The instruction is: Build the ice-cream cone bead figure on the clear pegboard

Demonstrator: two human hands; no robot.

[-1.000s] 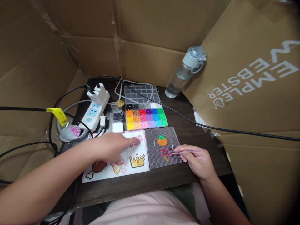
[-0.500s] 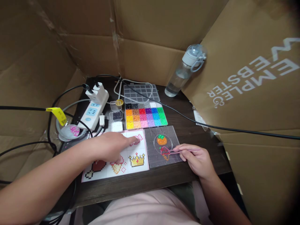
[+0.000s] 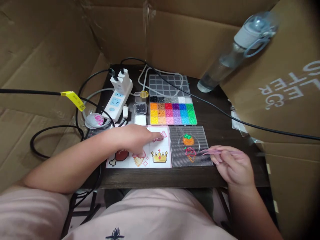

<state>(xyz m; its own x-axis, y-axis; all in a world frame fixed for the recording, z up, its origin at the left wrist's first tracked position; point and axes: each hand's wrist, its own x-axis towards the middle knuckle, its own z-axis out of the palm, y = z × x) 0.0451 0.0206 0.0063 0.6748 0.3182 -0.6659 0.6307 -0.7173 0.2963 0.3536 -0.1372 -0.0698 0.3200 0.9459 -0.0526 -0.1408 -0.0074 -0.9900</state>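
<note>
My left hand (image 3: 135, 139) lies over the pattern sheet (image 3: 162, 163), index finger stretched onto a pink pixel picture (image 3: 163, 134) and thumb low by the ice cream picture (image 3: 139, 159). It holds nothing. Pinched in my right hand (image 3: 231, 163) is a pair of pink tweezers (image 3: 220, 152), tips pointing left over the right part of the clear pegboard (image 3: 178, 156). On that board sit an orange bead figure (image 3: 188, 141) with a green top and, below it, a bead ice cream cone (image 3: 191, 154) with pink-red outline. Whether the tips hold a bead is too small to tell.
Behind the board stands a sorted bead box (image 3: 172, 111), its clear lid (image 3: 168, 85) open. Small bead boxes (image 3: 140, 109) and a power strip (image 3: 116, 103) are left of it. A black cable (image 3: 210, 103) crosses over the table; a water bottle (image 3: 220, 73) stands at back right.
The tweezers have moved right, off the bead ice cream, along with my right hand. My left index finger stays on the pink picture. The whole view has shifted.
</note>
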